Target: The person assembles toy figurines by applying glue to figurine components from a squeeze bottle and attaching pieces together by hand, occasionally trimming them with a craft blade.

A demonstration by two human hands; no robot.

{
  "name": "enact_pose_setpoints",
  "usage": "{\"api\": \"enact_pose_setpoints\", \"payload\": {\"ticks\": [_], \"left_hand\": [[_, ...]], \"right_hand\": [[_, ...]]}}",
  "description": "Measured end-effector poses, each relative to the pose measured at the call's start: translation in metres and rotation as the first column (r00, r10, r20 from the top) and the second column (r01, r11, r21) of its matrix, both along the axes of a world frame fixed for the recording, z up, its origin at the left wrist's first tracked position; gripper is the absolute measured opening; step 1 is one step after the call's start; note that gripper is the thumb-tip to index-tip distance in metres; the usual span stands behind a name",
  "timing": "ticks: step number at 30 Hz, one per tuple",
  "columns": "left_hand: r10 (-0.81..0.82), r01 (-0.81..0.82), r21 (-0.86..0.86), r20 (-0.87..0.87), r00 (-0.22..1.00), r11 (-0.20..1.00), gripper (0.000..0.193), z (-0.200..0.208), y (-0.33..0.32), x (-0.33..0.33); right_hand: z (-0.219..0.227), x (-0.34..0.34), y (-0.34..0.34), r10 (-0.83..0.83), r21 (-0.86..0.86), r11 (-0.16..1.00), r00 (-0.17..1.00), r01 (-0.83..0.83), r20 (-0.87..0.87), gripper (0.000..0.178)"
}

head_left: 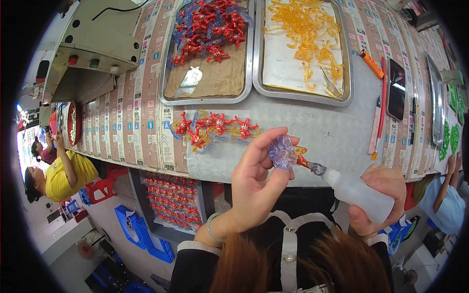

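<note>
My half-curled left hand (pixel 254 181) pinched a figure (pixel 282 153) by its purple part. My right hand (pixel 389 181) wrapped a bottle (pixel 359 194), nozzle close to the figure's red part.

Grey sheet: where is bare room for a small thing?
Bare: the grey sheet between the steel tray of yellow translucent pieces, the slim pink-handled tool and the white plastic bottle. Crowded: beside the left hand, with small red figures; farther right, by the black phone.
</note>
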State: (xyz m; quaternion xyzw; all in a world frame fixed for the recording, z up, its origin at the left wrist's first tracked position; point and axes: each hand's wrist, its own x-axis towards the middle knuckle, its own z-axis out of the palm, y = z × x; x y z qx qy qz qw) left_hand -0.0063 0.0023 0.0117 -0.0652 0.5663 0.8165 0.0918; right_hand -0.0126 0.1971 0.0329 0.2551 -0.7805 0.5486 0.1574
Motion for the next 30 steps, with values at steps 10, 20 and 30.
{"api": "enact_pose_setpoints", "payload": {"ticks": [10,20,30], "left_hand": [[-0.003,0.003,0.003,0.0,1.0,1.0,0.046,-0.001,0.001,0.0],[0.053,-0.051,-0.052,0.035,0.998,0.997,0.043,0.002,0.005,-0.001],[0.087,-0.087,0.09,0.01,0.996,0.992,0.044,-0.005,0.005,-0.006]], "right_hand": [[0.003,-0.001,-0.001,0.038,0.013,0.999,0.999,-0.037,-0.02,0.05],[0.003,0.0,-0.001,0.027,0.025,0.999,0.999,-0.027,-0.023,0.051],[-0.013,0.004,0.007,-0.255,-0.616,0.72,0.947,0.321,0.195,0.046]]}}
